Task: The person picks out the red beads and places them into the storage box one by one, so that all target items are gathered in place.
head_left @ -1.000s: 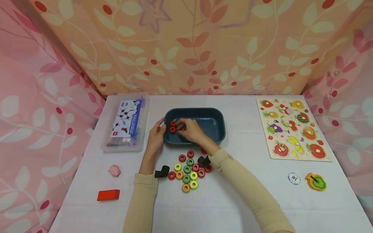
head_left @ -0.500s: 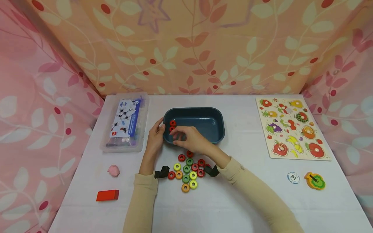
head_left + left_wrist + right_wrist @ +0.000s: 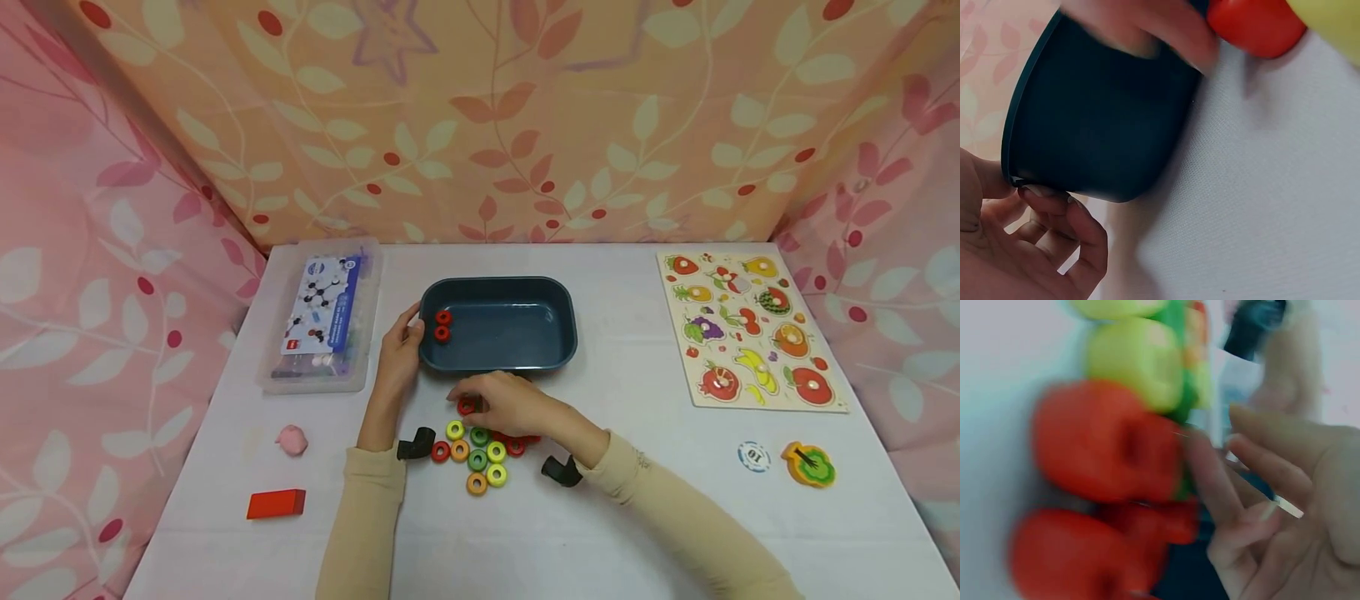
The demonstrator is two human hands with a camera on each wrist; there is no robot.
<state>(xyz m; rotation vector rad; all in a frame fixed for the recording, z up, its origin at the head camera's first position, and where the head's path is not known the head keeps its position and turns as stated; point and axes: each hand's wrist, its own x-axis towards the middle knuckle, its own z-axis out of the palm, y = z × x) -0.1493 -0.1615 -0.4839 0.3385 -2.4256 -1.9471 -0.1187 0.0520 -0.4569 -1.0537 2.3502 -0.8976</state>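
My left hand (image 3: 400, 354) grips the left end of a dark blue rectangular tray (image 3: 573, 325); the left wrist view shows its thumb at the rim and curled fingers against the outer wall. Two red rings (image 3: 442, 334) lie in the tray's left end. My right hand (image 3: 517, 406) is over the loose rings in front of the tray, thumb and fingers apart around a red ring (image 3: 465, 406). Red, yellow (image 3: 497, 475), green (image 3: 477, 459) and orange rings (image 3: 477, 484) lie clustered there, some hidden beneath that hand. In the right wrist view the rings are blurred.
A clear plastic case (image 3: 322, 317) stands left of the tray. Nearer are a pink lump (image 3: 292, 440) and a red block (image 3: 276, 504). On the right lie a fruit puzzle board (image 3: 750, 333), a round chip (image 3: 753, 457) and a tree-shaped piece (image 3: 808, 464). Black wrist cameras (image 3: 416, 443) flank the rings.
My right hand has pulled back from inside the tray to the loose rings in front, leaving two red rings inside. The left hand has kept its hold on the tray.
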